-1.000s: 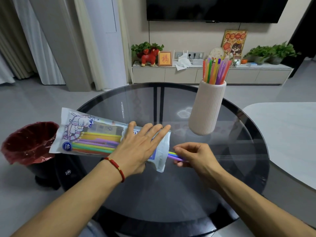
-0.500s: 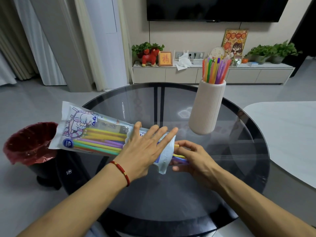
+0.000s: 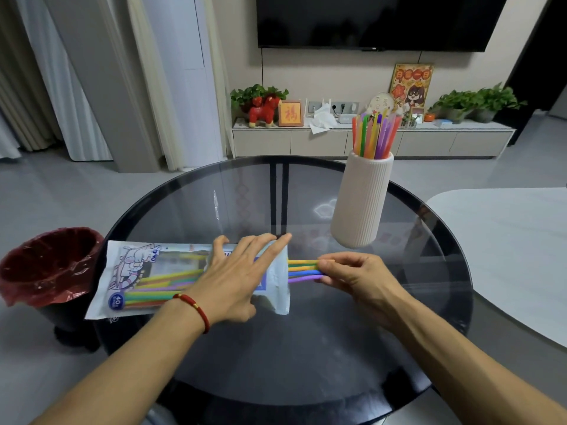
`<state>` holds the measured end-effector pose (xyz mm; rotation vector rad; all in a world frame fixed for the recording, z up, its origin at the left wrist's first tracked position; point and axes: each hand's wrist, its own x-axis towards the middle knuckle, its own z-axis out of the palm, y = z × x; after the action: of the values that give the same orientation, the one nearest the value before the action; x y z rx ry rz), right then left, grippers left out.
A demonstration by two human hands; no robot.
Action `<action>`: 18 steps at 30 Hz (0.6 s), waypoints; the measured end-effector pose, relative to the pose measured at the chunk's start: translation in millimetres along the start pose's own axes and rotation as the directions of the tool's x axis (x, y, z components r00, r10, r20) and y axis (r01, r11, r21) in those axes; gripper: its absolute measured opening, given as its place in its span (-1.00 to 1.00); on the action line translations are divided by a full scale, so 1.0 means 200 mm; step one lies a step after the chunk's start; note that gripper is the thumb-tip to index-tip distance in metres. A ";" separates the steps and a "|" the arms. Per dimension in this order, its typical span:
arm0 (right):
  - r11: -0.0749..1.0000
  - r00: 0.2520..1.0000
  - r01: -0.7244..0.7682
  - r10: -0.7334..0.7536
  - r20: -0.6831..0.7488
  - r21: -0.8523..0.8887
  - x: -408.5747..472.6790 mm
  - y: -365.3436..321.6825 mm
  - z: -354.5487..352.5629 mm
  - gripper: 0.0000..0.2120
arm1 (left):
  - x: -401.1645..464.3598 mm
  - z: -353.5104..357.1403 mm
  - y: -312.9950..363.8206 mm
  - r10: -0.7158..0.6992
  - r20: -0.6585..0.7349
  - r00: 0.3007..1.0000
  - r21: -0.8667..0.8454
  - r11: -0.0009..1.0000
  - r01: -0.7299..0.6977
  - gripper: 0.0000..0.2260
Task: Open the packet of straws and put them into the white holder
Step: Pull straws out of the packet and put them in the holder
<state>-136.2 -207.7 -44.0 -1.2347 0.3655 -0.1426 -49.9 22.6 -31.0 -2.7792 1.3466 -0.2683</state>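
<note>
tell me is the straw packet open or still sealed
Open. Straws stick out of the packet's right end, pinched by the right hand, while the left hand presses the packet flat on the table.

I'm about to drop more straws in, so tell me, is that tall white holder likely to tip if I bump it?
Possibly. The white holder is tall and narrow, so a knock near its rim might tip it. The straws in it lean right, adding little weight. It stands on smooth glass table, so a low nudge would likelier slide it.
</note>
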 end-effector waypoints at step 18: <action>0.985 0.994 0.104 -0.106 -0.005 -0.140 -0.04 -0.22 -0.23 -0.85 | 0.13 0.02 0.14 -0.013 -0.017 1.000 -0.276 0.961 0.007 -0.62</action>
<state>-156.5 -260.8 -14.8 -1.3928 0.3254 -0.2185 -55.0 -14.5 -33.6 -3.0136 1.4792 -0.1140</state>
